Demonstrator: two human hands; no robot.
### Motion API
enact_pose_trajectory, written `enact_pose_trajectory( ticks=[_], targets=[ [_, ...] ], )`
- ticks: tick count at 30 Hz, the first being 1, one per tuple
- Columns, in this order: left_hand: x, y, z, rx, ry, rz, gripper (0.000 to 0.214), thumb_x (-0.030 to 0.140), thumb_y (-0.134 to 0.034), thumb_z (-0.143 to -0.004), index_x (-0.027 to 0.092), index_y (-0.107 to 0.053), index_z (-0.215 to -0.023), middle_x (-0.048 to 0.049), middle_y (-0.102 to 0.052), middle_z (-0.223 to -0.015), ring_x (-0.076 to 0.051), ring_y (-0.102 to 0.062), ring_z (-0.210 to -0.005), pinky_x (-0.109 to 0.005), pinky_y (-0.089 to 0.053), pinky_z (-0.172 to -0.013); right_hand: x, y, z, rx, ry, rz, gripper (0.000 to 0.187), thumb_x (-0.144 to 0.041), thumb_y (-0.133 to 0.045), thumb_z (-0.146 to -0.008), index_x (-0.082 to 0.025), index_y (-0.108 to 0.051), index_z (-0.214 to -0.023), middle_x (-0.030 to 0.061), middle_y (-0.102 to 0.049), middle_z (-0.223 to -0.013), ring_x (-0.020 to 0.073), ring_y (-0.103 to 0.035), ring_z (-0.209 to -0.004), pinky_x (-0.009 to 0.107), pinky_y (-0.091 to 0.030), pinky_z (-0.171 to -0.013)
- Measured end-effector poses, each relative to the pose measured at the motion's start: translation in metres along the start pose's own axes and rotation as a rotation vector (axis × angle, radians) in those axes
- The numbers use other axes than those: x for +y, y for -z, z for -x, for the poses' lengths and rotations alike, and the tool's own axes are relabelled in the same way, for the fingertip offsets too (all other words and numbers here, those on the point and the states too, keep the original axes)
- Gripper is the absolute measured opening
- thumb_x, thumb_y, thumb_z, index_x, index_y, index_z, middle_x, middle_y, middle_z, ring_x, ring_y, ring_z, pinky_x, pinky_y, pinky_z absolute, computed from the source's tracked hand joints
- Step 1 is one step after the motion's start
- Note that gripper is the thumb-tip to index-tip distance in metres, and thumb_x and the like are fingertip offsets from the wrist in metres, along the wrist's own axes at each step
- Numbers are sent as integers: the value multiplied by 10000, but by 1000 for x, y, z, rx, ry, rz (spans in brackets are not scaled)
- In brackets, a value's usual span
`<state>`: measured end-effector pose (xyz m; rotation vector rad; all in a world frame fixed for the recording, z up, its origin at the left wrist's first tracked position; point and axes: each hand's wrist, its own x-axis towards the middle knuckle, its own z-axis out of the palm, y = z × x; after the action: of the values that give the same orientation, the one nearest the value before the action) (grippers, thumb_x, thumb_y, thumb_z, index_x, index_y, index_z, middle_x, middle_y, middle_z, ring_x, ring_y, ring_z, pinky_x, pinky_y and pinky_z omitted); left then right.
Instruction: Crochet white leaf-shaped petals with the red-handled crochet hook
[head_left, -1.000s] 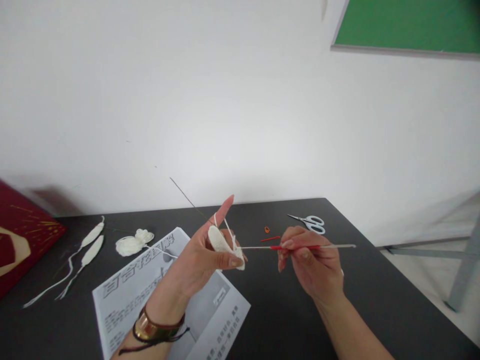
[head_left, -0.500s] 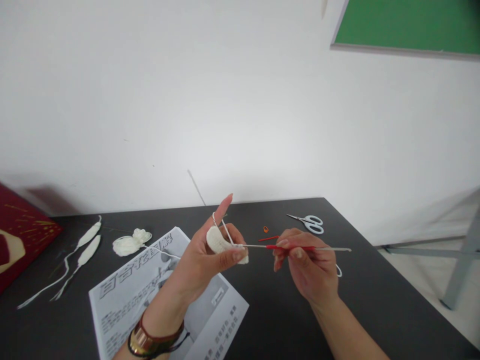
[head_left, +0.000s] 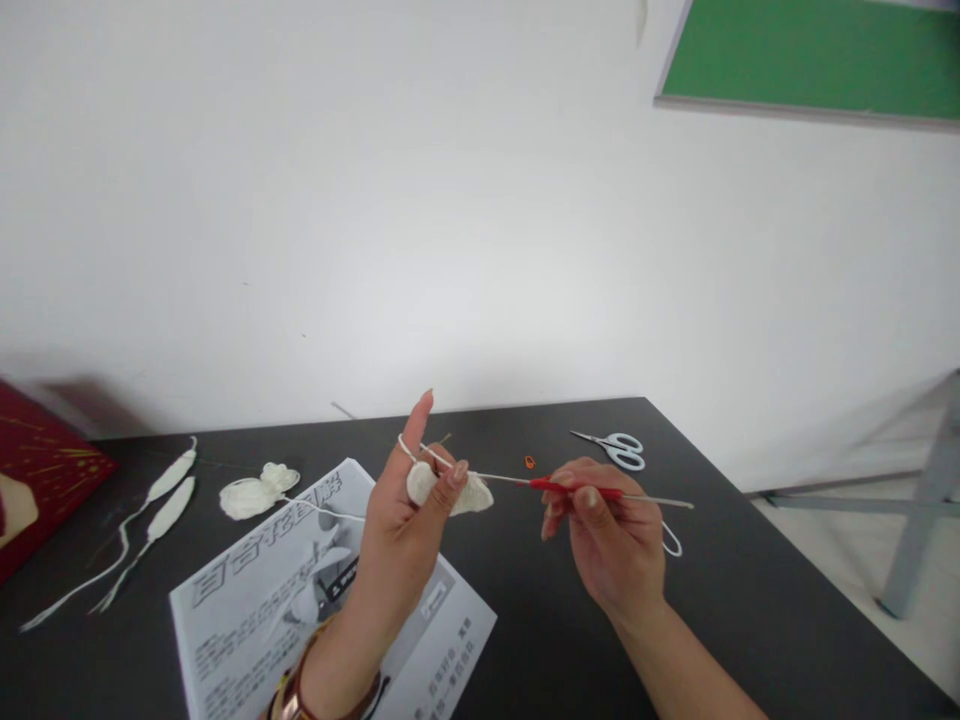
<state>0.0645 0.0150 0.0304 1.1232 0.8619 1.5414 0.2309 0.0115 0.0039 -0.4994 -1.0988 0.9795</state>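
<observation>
My left hand (head_left: 409,515) pinches a small piece of white crochet work (head_left: 471,494) between thumb and fingers. Its index finger points up with white yarn (head_left: 405,447) looped round it. A crochet hook (head_left: 570,487) with a red grip and metal ends is held in my right hand (head_left: 611,530), level and pointing left. The hook's tip reaches the edge of the crochet piece, where fingers partly hide it. From the left hand the yarn runs left to a small white yarn bundle (head_left: 251,494).
Printed sheets (head_left: 247,620) lie under my left arm. Two white crocheted petals (head_left: 171,508) with yarn tails are at the left, beside a red box (head_left: 45,480). Scissors (head_left: 622,450) and an orange stitch marker (head_left: 529,462) lie near the dark table's (head_left: 750,600) back edge, below the wall.
My left hand has turned, bringing its thumb up and tilting the crochet piece. The hook has shifted slightly left and now slopes down to the right.
</observation>
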Motion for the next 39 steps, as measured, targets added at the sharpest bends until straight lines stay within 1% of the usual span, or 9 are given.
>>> enact_pose_trajectory(
  ticks=[4, 9, 17, 23, 29, 32, 35, 37, 39],
  targets=[
    [-2, -3, 4, 2, -31, 13, 681, 213, -584, -849, 290, -266, -1446, 30, -560, -777, -104, -493, -696, -225, -414, -684, 1, -1, 0, 19, 22, 5, 108, -229, -618, -841, -208, -720, -869, 38, -639, -748, 133, -600, -550, 246, -513, -414],
    [-2, 0, 3, -28, -1, 35, 676, 192, -592, -829, 288, -293, -1428, 5, -605, -837, -123, -524, -722, -248, -423, -693, 0, -2, -1, 12, 4, -29, 111, -230, -614, -845, -202, -719, -867, 34, -626, -746, 129, -595, -566, 230, -514, -413],
    [4, -4, 5, -25, 24, 21, 751, 182, -667, -770, 299, -309, -1420, 28, -567, -771, -114, -510, -701, -225, -435, -690, 0, -2, -2, 1, -14, -53, 103, -233, -625, -837, -199, -720, -858, 34, -628, -732, 129, -592, -558, 227, -515, -407],
    [5, -5, 6, -76, 45, 9, 784, 193, -681, -770, 349, -280, -1426, 44, -574, -757, -98, -517, -675, -202, -427, -653, 0, -4, -2, 18, -46, -68, 101, -242, -635, -833, -189, -720, -848, 28, -650, -719, 119, -602, -540, 215, -517, -417],
    [3, -8, 6, -65, 9, -72, 918, 171, -663, -782, 388, -90, -1465, 53, -594, -710, -104, -533, -640, -221, -447, -636, -2, -4, -5, 111, -243, -113, 126, -264, -626, -843, -170, -704, -812, 10, -659, -618, 91, -574, -459, 186, -512, -396],
    [1, -9, 6, -46, 11, -126, 935, 173, -666, -778, 396, -72, -1465, 62, -588, -681, -95, -500, -589, -205, -426, -580, -1, -3, -7, 118, -321, -93, 129, -266, -628, -841, -162, -696, -804, 0, -646, -597, 81, -559, -455, 177, -506, -401],
    [-2, -9, 6, -17, 29, -151, 957, 173, -675, -771, 390, -53, -1466, 70, -579, -655, -86, -475, -552, -193, -398, -536, -1, -2, -4, 93, -235, 51, 116, -239, -592, -866, -188, -692, -835, 3, -664, -643, 89, -582, -482, 201, -520, -446],
    [-6, -10, 6, 13, 58, -123, 964, 179, -687, -759, 388, -66, -1466, 71, -581, -648, -88, -503, -569, -191, -407, -550, 0, -2, 1, 39, -65, 267, 121, -181, -576, -868, -211, -693, -884, 14, -680, -707, 108, -616, -541, 225, -534, -498],
    [-9, -11, 5, 46, 97, -59, 950, 181, -697, -751, 395, -104, -1462, 72, -585, -652, -91, -540, -605, -194, -426, -585, 0, -3, 6, -70, 175, 532, 209, -96, -581, -839, -221, -689, -967, 40, -692, -794, 137, -647, -642, 253, -545, -558]
  ],
)
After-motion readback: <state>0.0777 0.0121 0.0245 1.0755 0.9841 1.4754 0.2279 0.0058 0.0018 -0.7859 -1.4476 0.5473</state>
